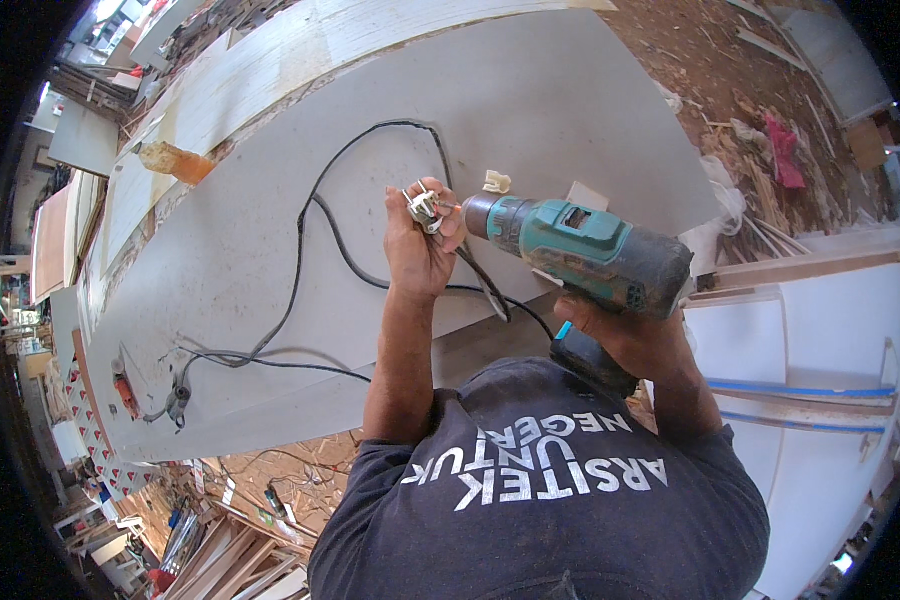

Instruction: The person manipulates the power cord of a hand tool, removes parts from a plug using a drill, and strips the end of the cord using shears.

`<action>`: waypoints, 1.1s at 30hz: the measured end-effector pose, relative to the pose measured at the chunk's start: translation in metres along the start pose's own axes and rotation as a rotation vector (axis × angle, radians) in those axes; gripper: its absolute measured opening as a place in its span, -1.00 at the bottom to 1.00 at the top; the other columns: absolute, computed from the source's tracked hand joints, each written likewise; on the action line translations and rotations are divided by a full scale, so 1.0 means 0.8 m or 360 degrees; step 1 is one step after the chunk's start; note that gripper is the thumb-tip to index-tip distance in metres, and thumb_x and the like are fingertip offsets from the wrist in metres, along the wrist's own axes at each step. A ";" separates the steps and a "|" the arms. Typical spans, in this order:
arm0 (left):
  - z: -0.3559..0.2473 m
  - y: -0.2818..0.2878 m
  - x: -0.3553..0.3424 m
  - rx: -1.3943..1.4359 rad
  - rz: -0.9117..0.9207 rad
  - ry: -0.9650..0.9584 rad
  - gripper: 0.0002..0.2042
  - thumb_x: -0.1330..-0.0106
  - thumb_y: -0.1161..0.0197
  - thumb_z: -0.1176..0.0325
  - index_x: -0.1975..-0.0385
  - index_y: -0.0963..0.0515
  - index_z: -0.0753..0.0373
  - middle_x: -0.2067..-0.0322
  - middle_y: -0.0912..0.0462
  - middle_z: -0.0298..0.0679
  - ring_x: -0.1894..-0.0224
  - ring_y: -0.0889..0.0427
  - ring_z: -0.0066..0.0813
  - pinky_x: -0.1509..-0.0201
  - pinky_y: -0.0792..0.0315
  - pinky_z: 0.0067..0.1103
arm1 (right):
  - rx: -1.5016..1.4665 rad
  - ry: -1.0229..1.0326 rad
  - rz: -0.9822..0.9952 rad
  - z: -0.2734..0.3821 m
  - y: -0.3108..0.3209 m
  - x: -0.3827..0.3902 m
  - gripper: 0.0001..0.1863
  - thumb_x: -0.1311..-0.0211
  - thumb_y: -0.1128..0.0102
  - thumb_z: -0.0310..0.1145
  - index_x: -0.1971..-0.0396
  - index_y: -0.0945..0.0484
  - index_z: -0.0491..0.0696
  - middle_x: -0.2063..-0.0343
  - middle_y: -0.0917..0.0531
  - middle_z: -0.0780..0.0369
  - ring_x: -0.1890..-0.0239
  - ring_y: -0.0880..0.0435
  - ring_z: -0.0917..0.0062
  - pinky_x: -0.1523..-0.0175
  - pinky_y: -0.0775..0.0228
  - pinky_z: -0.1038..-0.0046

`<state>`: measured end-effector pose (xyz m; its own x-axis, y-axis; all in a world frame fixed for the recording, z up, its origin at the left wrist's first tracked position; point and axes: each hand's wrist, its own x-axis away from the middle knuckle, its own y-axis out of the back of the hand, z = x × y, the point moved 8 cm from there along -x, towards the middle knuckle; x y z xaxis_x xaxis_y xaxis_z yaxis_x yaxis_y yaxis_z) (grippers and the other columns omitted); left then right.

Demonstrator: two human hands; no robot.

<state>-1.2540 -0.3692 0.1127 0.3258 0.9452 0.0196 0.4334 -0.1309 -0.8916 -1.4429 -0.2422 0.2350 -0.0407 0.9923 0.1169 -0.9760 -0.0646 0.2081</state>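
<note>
My left hand (pixel 420 258) is raised over the grey sheet, its fingers closed round a small white electrical fitting (pixel 425 208) with metal parts. A teal and black cordless drill (pixel 580 245) is in my right hand (pixel 615 335), which is wrapped round its grip. The drill's chuck points left at the fitting; whether the bit touches a screw in it is too small to tell. Just beyond the chuck, a loose cream-white plastic piece (pixel 497 182) lies on the sheet. A black cable (pixel 302 225) loops across the sheet and passes behind my left hand.
The large grey sheet (pixel 240 240) carries a red-handled tool (pixel 125 395) and a grey plug-like end (pixel 178 400) at its left. An orange-tinted bottle (pixel 175 162) lies near its far left edge. White panels (pixel 740 340) stand at the right. Wood offcuts (pixel 235 560) litter the floor.
</note>
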 end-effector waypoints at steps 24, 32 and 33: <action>0.010 -0.002 0.003 0.0063 0.0003 0.0130 -0.44 -0.58 0.32 -0.13 0.16 -0.47 0.26 0.44 -0.50 -0.30 0.52 -0.47 -0.59 0.60 -0.32 -0.68 | 0.0119 0.0182 0.0021 0.009 -0.003 -0.002 -0.56 -0.16 -0.44 -0.35 0.00 -0.54 -0.18 0.16 -0.69 0.14 0.09 -0.67 0.45 -0.03 -0.52 0.41; 0.010 -0.006 0.004 0.0091 0.0053 0.0135 -0.46 -0.58 0.29 -0.12 0.16 -0.47 0.25 0.44 -0.51 -0.30 0.53 -0.48 -0.61 0.60 -0.32 -0.69 | 0.0158 0.0203 0.0012 0.005 -0.001 -0.001 -0.54 -0.16 -0.45 -0.34 0.00 -0.52 -0.18 0.15 -0.68 0.13 0.08 -0.67 0.43 -0.03 -0.52 0.40; 0.010 -0.006 0.005 0.0058 0.0040 0.0126 -0.47 -0.58 0.29 -0.12 0.16 -0.47 0.25 0.44 -0.51 -0.31 0.53 -0.48 -0.61 0.60 -0.32 -0.69 | 0.0146 0.0189 0.0010 0.004 -0.001 0.000 -0.54 -0.16 -0.45 -0.33 0.00 -0.52 -0.18 0.15 -0.68 0.13 0.08 -0.67 0.43 -0.03 -0.52 0.39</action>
<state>-1.2616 -0.3628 0.1133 0.4025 0.9149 0.0312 0.3937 -0.1422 -0.9082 -1.4414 -0.2424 0.2379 -0.0773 0.9970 0.0037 -0.9522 -0.0749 0.2962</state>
